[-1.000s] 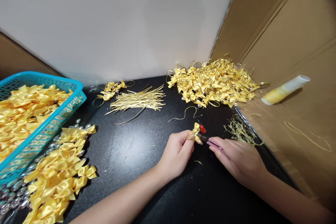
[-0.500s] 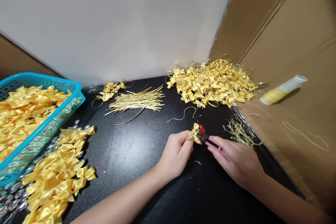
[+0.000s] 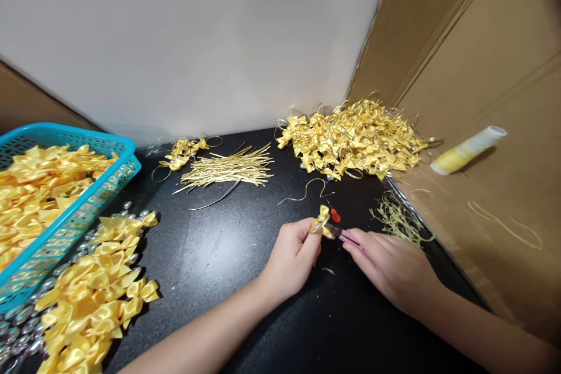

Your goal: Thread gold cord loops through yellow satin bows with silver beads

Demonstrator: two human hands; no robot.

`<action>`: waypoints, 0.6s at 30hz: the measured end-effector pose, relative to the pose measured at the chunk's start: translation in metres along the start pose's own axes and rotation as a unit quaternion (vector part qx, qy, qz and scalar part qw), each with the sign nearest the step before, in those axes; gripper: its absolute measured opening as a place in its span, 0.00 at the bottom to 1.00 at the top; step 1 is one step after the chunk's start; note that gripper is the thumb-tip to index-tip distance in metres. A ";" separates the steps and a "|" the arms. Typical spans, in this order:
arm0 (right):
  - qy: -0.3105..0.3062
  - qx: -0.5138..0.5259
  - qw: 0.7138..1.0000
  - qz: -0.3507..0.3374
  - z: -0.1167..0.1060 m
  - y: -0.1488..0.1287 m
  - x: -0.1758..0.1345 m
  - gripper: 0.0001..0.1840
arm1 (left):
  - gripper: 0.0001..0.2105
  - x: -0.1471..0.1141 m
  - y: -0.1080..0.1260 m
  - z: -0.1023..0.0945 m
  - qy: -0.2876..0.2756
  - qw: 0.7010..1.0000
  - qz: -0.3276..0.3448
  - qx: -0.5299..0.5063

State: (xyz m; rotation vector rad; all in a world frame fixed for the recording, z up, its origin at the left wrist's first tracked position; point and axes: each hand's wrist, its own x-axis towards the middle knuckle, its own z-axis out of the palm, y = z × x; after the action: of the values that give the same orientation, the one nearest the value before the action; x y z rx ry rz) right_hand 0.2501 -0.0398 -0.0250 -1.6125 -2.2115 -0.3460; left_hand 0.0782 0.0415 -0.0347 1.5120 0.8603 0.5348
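My left hand (image 3: 294,251) pinches a yellow satin ribbon bow (image 3: 322,221) with gold cord around it, above the middle of the black table. In my right hand (image 3: 392,266) is a pair of pink-handled thread snips (image 3: 350,239), closed round by the fingers. Their blades reach the right side of the bow; the exact spot where the tips meet it is too small to tell. Just behind the blades lies a small red object (image 3: 335,215), with a thin needle-like piece by it. A loose gold thread (image 3: 307,191) curls on the table beyond the bow.
A blue basket (image 3: 99,190) of yellow bows stands left, with loose bows (image 3: 99,280) and clear beads (image 3: 21,324) beside it. Gold cord lengths (image 3: 228,167) lie at the back. Finished-looking bows (image 3: 355,137) are heaped back right, near thread scraps (image 3: 401,219) and a tube (image 3: 468,151) on cardboard.
The snips' handles have been squeezed together and their blades have come closer to the bow. My left hand has hardly moved. The whole view has shifted slightly.
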 end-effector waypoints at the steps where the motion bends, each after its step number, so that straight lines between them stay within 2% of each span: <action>1: -0.004 0.001 1.000 0.000 0.000 0.000 0.000 0.17 | 0.19 0.000 0.000 0.000 0.000 1.000 0.000 0.002; 6: 0.018 0.061 0.997 0.032 0.000 0.005 0.003 0.12 | 0.20 0.000 0.001 -0.001 0.003 1.000 -0.001 -0.008; 10: 0.091 0.120 0.980 0.133 -0.002 0.014 -0.002 0.08 | 0.19 0.001 0.000 -0.002 0.005 1.000 -0.007 -0.029; 12: 0.119 0.156 0.961 0.198 -0.002 0.019 -0.005 0.06 | 0.19 0.001 -0.001 -0.002 0.006 0.999 -0.009 -0.031; 14: 0.134 0.219 0.935 0.244 -0.002 0.022 -0.005 0.10 | 0.20 0.001 0.000 -0.003 0.005 1.000 -0.007 -0.021; 16: 0.136 0.299 0.907 0.264 0.000 0.023 -0.001 0.18 | 0.19 0.001 0.001 -0.004 -0.001 1.000 0.007 0.009; 18: 0.107 0.380 0.879 0.269 0.003 0.021 0.007 0.21 | 0.18 0.000 0.002 -0.003 -0.012 0.997 0.040 0.061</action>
State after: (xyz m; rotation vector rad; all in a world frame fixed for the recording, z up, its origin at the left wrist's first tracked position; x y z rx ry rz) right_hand 0.2676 -0.0264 -0.0247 -1.5225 -1.3622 0.4356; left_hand 0.0762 0.0438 -0.0319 1.6674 0.8281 0.5289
